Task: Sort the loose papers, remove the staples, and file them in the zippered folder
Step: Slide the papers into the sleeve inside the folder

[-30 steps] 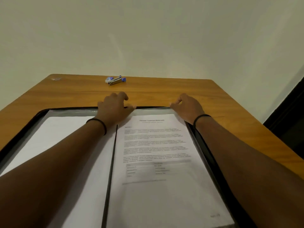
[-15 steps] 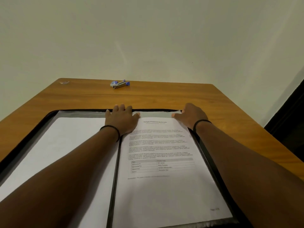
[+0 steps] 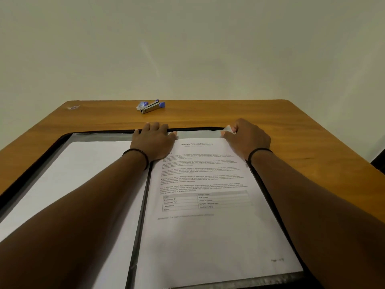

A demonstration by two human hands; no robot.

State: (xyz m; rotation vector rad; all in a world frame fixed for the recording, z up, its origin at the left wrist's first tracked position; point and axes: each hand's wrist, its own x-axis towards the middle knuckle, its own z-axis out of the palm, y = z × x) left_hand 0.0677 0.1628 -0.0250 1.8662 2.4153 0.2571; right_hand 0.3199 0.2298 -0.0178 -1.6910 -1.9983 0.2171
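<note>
The black zippered folder (image 3: 64, 137) lies open on the wooden table (image 3: 208, 115). Its right half holds a printed page headed "Sample Financial Statement" (image 3: 208, 226) under a clear sleeve. A blank white sheet (image 3: 87, 176) lies in the left half. My left hand (image 3: 154, 140) rests flat with straight fingers on the folder's top edge by the spine. My right hand (image 3: 245, 138) pinches the clear sleeve's top right corner (image 3: 228, 129) between thumb and fingers. A blue and metal staple remover (image 3: 151, 106) lies at the table's far edge.
A small white and blue box (image 3: 141, 105) sits beside the staple remover. A tiny scrap (image 3: 73, 107) lies near the far left corner. A pale wall rises behind the table. A dark edge (image 3: 378, 161) shows at the right.
My left hand's fingers have straightened and it now lies flat on the top edge. My right hand has taken the sleeve's corner in a pinch. The view has tilted.
</note>
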